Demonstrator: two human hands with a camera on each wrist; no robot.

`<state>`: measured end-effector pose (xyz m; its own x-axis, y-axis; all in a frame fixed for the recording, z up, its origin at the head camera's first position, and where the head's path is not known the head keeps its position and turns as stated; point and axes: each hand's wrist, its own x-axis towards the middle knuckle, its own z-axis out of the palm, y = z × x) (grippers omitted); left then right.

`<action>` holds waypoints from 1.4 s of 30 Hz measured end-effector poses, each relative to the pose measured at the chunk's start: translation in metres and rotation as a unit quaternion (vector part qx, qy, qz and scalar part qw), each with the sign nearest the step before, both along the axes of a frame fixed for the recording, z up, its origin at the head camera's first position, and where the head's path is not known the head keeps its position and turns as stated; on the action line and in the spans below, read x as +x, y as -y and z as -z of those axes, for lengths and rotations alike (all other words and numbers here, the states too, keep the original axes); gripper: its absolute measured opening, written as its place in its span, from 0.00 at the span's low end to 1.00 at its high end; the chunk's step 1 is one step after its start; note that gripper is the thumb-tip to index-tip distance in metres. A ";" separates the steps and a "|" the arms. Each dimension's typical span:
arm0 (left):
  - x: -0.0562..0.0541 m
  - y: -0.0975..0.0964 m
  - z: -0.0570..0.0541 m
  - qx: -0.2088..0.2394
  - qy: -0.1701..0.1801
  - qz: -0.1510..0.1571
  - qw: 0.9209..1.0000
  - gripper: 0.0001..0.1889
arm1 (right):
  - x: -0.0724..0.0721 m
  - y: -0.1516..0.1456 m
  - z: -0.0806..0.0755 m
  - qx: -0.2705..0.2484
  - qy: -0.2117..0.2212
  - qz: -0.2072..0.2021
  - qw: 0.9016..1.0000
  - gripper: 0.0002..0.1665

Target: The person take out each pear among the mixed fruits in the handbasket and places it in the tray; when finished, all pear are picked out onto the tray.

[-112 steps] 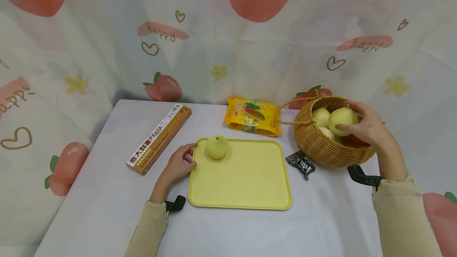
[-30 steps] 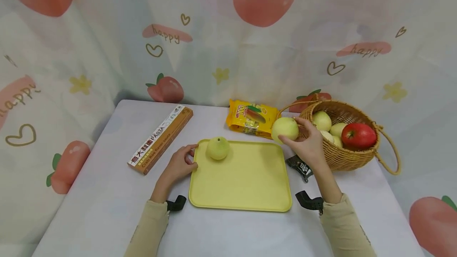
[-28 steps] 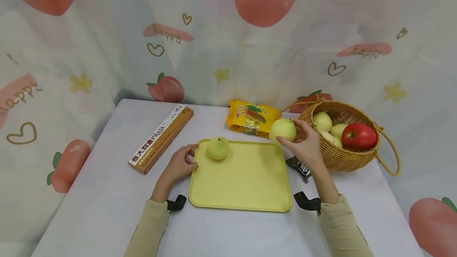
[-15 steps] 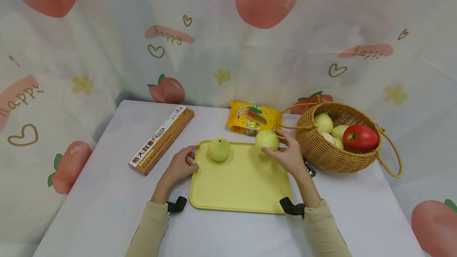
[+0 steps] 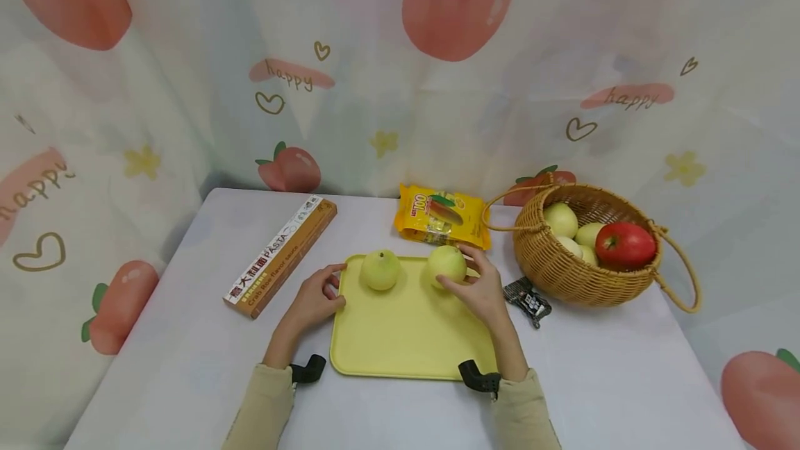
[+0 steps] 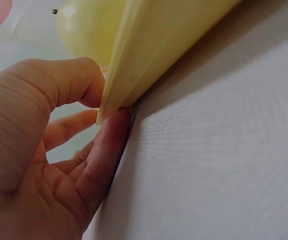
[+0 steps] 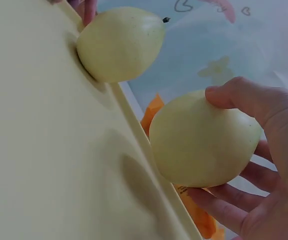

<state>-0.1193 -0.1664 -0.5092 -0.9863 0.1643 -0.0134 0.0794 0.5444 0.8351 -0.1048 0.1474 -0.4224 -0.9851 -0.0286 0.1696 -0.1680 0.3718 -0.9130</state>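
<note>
A pale yellow tray [image 5: 412,339] lies on the table before me. One green-yellow pear [image 5: 380,270] rests in its far left corner. My right hand [image 5: 467,278] grips a second pear [image 5: 445,264] [image 7: 204,137] at the tray's far rim, just right of the first pear [image 7: 121,42]. Thumb [image 7: 244,100] and fingers wrap round it, and I cannot tell whether it touches the tray. My left hand [image 5: 323,292] pinches the tray's left edge [image 6: 133,65], thumb [image 6: 68,82] on top and fingers underneath.
A wicker basket [image 5: 562,273] at the right holds several pears and a red apple [image 5: 625,245]. A small black packet [image 5: 527,297] lies between basket and tray. A yellow snack bag [image 5: 442,216] sits behind the tray, a long pasta box [image 5: 281,255] to the left.
My right hand has carried the pear out of the basket, leftward and down to the tray's far edge beside the first pear. The left hand has stayed on the tray's edge.
</note>
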 end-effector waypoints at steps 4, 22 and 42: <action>0.000 -0.003 0.001 0.006 -0.001 -0.001 1.000 0.33 | -0.001 0.001 0.002 -0.009 -0.002 0.007 1.000 0.39; 0.003 0.002 0.004 -0.005 -0.001 0.003 1.000 0.34 | 0.002 0.015 0.018 -0.018 0.003 -0.014 1.000 0.40; 0.000 0.000 0.004 0.004 -0.004 0.001 1.000 0.34 | 0.004 0.036 0.021 0.008 -0.020 -0.048 0.999 0.38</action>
<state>-0.1191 -0.1668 -0.5129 -0.9862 0.1656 -0.0040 0.0868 0.5372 0.8390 -0.1005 0.1110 -0.4438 -0.9704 -0.1251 0.2067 -0.2389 0.3678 -0.8987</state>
